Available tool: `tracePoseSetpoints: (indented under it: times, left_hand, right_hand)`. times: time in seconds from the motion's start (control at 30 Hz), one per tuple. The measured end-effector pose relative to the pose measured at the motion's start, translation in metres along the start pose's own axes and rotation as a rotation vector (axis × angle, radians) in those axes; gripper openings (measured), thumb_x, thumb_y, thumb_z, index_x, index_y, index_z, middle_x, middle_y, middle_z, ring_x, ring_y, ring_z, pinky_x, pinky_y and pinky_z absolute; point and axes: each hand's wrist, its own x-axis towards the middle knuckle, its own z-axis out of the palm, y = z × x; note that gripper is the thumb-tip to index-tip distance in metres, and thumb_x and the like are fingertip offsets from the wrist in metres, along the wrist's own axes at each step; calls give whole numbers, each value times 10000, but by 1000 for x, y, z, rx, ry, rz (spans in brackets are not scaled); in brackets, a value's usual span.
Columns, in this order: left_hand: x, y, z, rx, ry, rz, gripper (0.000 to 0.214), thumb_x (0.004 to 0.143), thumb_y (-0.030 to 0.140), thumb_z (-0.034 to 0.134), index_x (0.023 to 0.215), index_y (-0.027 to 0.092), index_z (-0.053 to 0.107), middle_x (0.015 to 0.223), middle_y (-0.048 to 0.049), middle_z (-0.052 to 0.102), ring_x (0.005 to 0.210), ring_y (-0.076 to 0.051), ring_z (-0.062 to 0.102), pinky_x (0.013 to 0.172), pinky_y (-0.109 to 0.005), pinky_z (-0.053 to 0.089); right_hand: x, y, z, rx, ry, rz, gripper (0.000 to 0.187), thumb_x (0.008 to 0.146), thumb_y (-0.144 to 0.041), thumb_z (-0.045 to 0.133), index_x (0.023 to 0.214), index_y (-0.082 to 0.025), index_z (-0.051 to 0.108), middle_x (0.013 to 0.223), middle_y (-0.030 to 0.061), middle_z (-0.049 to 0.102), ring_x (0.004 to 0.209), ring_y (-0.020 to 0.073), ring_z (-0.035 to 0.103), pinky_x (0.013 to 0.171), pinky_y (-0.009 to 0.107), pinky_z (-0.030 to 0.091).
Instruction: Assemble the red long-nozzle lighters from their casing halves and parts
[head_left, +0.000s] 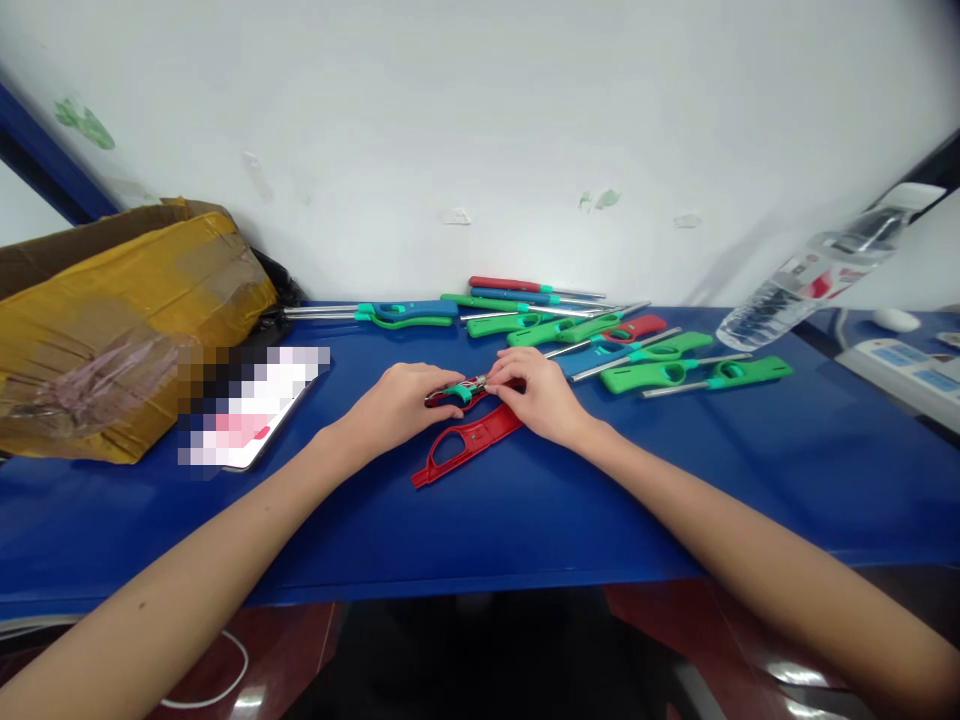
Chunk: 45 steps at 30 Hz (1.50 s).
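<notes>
An opened red gas lighter [463,393], with a green trigger and small inner parts showing, lies between my two hands. My left hand [401,402] is closed around its left end, thumb below and fingers above. At the other end, the fingertips of my right hand [536,395] are pinched together on the lighter near a small metallic part. The exact part under those fingers is partly hidden. Just below, a loose red casing half [480,435] with an oval trigger hole rests on the blue table [465,535], its right end beneath my right hand.
Several green, blue and red lighters [645,375] are spread behind and to the right. More lighters [409,313] lie at the back left. A phone [262,420] and a taped cardboard box [127,340] stand left. A water bottle [817,275] and power strip [911,370] are right.
</notes>
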Motion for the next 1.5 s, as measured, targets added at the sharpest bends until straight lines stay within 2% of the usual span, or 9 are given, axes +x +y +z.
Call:
tracePoseSetpoints:
  times: [0.13,0.37,0.57,0.7,0.87,1.17,1.3,1.5]
  left_hand:
    - [1,2,-1,-70,-3,11,333,846,352,707,1137,193,694,1034,-59,744,874,-186,697,779,-264,536]
    - [3,3,-3,-25,-84,28,287,857,289,689,1139,240,709,1143,-61,721,992,-222,670,855,-329,526]
    - [5,3,-6,-78,-112,-12,341,845,314,704,1177,240,692,1143,-53,715,982,-208,658,826,-298,514]
    - [5,2,-2,-108,-84,-27,285,880,358,661,1132,237,719,1063,-42,717,876,-171,665,767,-265,508]
    - [3,1,7,-59,-19,8,208,919,284,610,1065,222,746,1012,-43,720,886,-176,661,776,-271,503]
    - [-2,-2,15,-26,72,52,252,955,248,542,1126,162,706,995,-82,696,899,-198,639,787,-314,515]
    - [-1,-3,15,-19,55,72,269,973,239,496,1122,144,699,1034,-97,680,920,-203,636,806,-325,518]
    - [0,-2,13,-51,48,63,258,971,267,506,1102,139,688,1039,-95,686,946,-207,644,826,-328,524]
  right_hand:
    - [-1,-4,1,-15,14,-12,165,805,-99,672,684,-208,700,833,56,741,967,251,672,897,463,549]
    - [-2,-5,-4,-126,-95,-149,159,854,-124,618,800,-201,746,940,82,708,1072,271,611,962,487,514]
    - [0,-2,-5,-67,-72,-114,99,831,-111,668,775,-164,731,897,88,719,975,244,643,898,424,538]
    - [2,0,-7,-101,-93,-124,76,849,-158,679,797,-183,729,893,73,719,956,235,634,884,411,530]
    - [4,-2,-8,-166,-157,-149,134,901,-159,607,832,-190,717,946,68,719,982,229,618,924,417,500]
    - [1,-4,3,-128,-51,-26,122,865,-132,639,785,-199,703,871,51,744,1055,265,602,996,472,468]
    - [2,-3,1,-108,-96,-76,126,893,-138,587,833,-199,680,957,66,717,1096,273,580,1017,504,459]
    - [5,-3,-5,-176,-166,-176,138,921,-132,545,865,-184,660,999,86,699,1136,266,553,1007,466,473]
